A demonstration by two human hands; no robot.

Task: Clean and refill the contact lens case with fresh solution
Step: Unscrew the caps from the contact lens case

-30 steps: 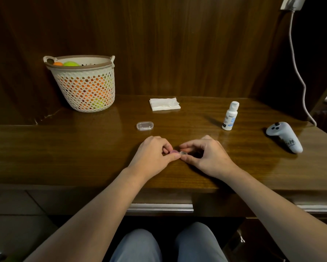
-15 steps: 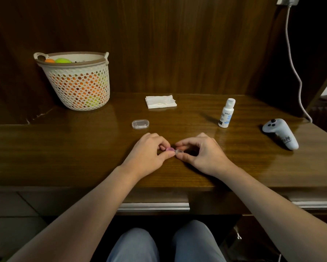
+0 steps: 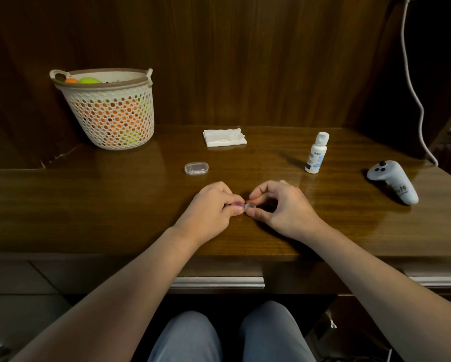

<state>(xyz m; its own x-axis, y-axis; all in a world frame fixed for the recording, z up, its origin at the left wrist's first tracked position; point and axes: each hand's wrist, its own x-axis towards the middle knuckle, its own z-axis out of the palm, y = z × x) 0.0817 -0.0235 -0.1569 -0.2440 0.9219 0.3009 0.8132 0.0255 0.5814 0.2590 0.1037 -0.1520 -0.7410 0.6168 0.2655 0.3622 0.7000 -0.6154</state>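
Observation:
A small contact lens case with a purple cap lies on the wooden desk between my hands. My left hand pinches its purple side with thumb and fingertips. My right hand pinches the pale cap on its other side. Most of the case is hidden by my fingers. A white solution bottle with its cap on stands upright to the right, beyond my right hand. A folded white tissue lies at the back of the desk.
A clear oval plastic box lies just beyond my left hand. A perforated basket of coloured balls stands at the back left. A grey controller lies at the right, and a white cable hangs down the wall.
Both hands stay on the case, fingers shifting slightly around its caps. The view has tilted a little; nothing on the desk has moved.

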